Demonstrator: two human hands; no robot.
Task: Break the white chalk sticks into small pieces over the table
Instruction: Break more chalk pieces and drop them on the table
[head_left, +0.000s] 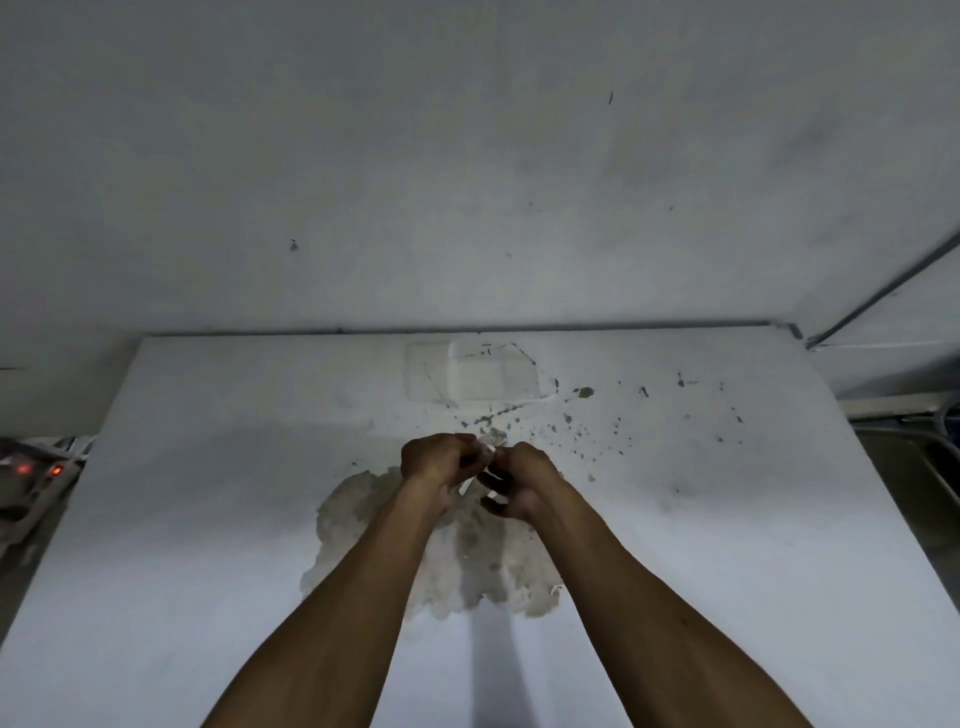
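My left hand (434, 462) and my right hand (522, 480) are held close together above the middle of the white table (208, 519). Both pinch a white chalk stick (487, 451) between their fingertips. More white chalk sticks (496, 480) show inside my curled right fingers, and one end pokes out under my left palm. Below my forearms a pale heap of small chalk pieces (467, 551) lies spread on the table.
A clear plastic tray (470, 371) lies at the table's far edge, against a grey wall (467, 156). Dark specks and crumbs (582, 431) are scattered to the right of it. A device with red lights (31, 473) sits off the table's left side.
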